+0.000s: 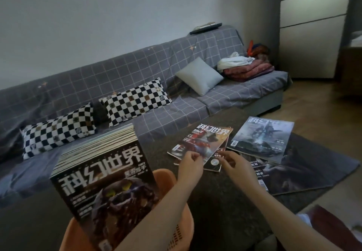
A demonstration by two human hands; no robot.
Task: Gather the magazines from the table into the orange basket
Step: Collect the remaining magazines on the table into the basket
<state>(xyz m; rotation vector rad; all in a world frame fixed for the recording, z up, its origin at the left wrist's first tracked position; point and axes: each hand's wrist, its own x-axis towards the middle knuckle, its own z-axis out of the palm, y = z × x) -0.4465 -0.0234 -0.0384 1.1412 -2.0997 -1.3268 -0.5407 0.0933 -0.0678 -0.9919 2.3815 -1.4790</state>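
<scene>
Both forearms reach forward, left hand (191, 164) and right hand (235, 163) with fingers curled.

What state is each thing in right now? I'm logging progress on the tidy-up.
orange basket: stuffed with a tall stack of magazines.
magazine stack: upright in the basket, tilted.
red-cover magazine: flat on the table, atop another, both hands at its near edge.
grey-cover magazine: flat on the table, untouched.
dark magazine: flat, partly covered.
left hand: fingers curled, pinching.
right hand: fingers curled at the edge.
</scene>
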